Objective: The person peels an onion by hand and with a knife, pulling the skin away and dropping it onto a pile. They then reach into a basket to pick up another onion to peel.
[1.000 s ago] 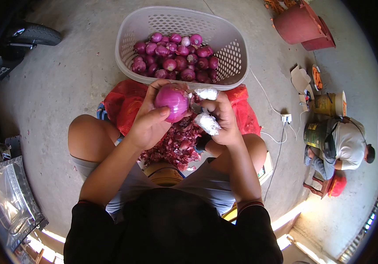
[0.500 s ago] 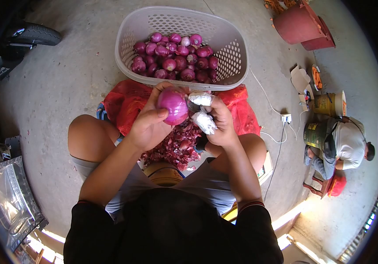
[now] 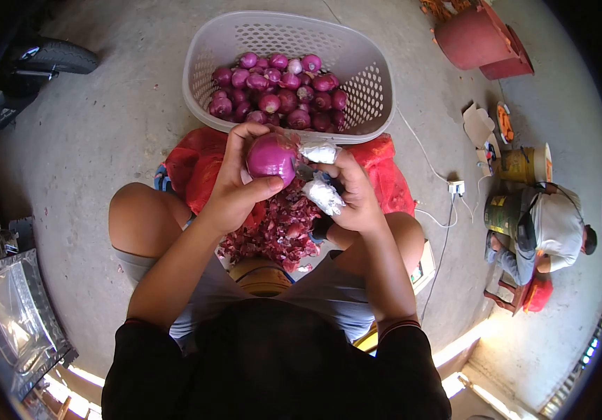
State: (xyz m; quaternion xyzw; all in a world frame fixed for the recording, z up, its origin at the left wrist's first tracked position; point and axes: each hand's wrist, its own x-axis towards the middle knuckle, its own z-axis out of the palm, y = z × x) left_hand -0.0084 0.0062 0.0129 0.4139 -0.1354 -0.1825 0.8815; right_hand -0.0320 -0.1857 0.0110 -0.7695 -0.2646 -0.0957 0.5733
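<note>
My left hand [image 3: 227, 189] is closed around a purple-red onion [image 3: 271, 157], thumb along its lower side. Close at the onion's right side is my right hand [image 3: 357, 192], its thumb and forefinger tips wrapped in white covering [image 3: 323, 196]. Between those wrapped tips shows a small dark blade of what looks like a small knife [image 3: 306, 170]; its handle is hidden in the fingers. Below the hands lies a heap of onion skins [image 3: 280, 234]. Beyond them, a grey perforated basket [image 3: 206, 59] holds many onions [image 3: 288, 100].
Red mesh sacking [image 3: 388, 178] lies under the basket's near edge. On the right, a power strip [image 3: 456, 187] with cables rests on the floor near a bucket [image 3: 535, 164] and a seated person [image 3: 556, 227]. A motorcycle wheel [image 3: 63, 56] stands at upper left.
The onion has turned and shifted slightly left in my left hand, and the thumb has moved lower on it. My right hand stays beside it.
</note>
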